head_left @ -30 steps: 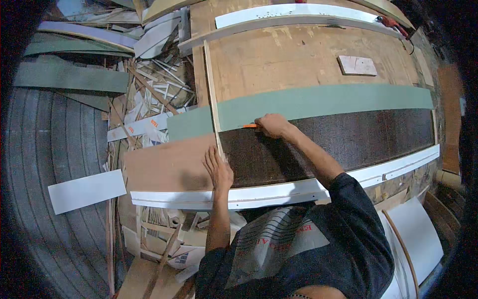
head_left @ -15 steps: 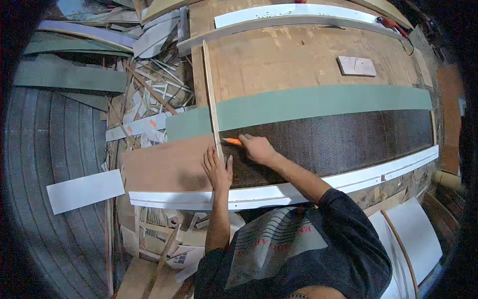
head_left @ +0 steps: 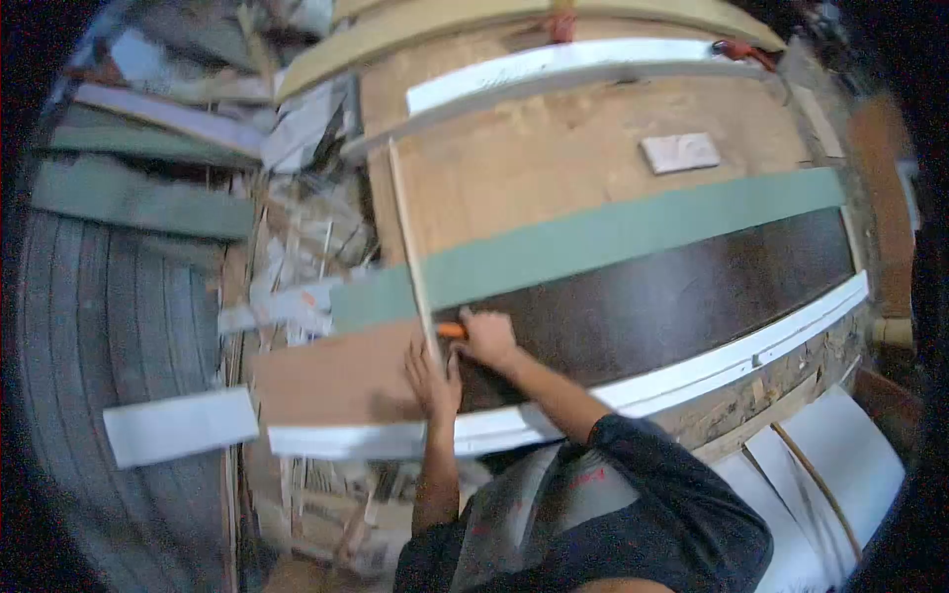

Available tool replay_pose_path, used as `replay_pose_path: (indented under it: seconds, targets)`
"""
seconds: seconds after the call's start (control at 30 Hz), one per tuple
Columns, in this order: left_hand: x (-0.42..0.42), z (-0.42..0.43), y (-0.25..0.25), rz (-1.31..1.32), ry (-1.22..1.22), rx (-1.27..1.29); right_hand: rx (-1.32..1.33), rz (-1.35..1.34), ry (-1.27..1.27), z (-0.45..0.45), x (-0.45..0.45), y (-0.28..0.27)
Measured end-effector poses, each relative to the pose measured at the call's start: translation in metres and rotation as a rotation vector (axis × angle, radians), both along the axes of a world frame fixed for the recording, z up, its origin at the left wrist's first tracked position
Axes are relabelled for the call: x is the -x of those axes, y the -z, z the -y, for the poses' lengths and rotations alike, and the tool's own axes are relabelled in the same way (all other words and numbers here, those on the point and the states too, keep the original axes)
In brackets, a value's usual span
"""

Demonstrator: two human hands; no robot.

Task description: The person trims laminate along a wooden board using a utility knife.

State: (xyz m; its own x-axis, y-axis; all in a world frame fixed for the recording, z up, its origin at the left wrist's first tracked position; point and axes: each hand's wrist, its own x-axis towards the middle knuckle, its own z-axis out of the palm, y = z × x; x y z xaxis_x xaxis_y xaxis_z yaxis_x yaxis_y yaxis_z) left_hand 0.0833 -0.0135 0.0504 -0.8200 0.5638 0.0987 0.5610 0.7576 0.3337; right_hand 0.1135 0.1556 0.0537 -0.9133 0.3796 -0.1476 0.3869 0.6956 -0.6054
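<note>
My left hand (head_left: 432,381) lies spread on the lower end of a thin light wooden strip (head_left: 412,252), which runs across the green strip (head_left: 593,229) and the boards. Beneath that hand is a pinkish-brown panel (head_left: 331,379). In my right hand (head_left: 488,339) is an orange cutter (head_left: 451,329), its front end close to the strip's right edge, just above my left hand. Its tip is too blurred to make out. The dark brown panel (head_left: 643,306) lies under my right hand. A white edge strip (head_left: 692,376) runs along the near side.
A small pale block (head_left: 680,152) sits on the plywood. Beyond it are a long white strip (head_left: 563,61) and a red tool (head_left: 741,51). Offcuts (head_left: 316,222) are heaped at the left, near a white board (head_left: 182,426). White sheets (head_left: 830,474) lie at lower right.
My right hand has brought the orange cutter leftward and nearer to me, up to the strip by my left hand. The whole view has shifted and blurred; my left hand stays on the strip.
</note>
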Motion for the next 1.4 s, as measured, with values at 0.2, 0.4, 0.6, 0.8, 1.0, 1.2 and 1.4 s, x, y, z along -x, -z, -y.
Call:
replay_pose_path:
  seconds: [0.2, 0.4, 0.6, 0.8, 1.0, 1.2, 1.4]
  targets:
    - [-0.001, 0.001, 0.002, 0.006, -0.005, -0.064, 0.021, -0.010, -0.066, -0.004, -0.002, 0.005]
    - [-0.003, 0.003, 0.005, 0.030, -0.058, 0.060, 0.073, 0.042, -0.039, 0.002, -0.002, 0.002]
    - [-0.005, 0.006, 0.010, 0.050, -0.060, 0.029, 0.065, 0.021, -0.009, 0.003, -0.001, -0.005]
    - [-0.006, 0.020, 0.024, -0.181, 0.033, -0.080, 0.045, -0.038, -0.080, 0.005, -0.013, 0.006]
    - [-0.007, 0.030, 0.017, -0.227, 0.129, -0.030, 0.124, -0.114, -0.056, -0.017, -0.057, 0.009]
    - [0.037, 0.051, 0.048, 0.296, 0.145, -0.231, 0.152, -0.208, 0.469, -0.066, -0.188, -0.066]
    - [0.018, 0.057, -0.062, 0.668, -0.030, -0.369, -0.031, -0.475, 1.458, 0.011, -0.371, -0.093]
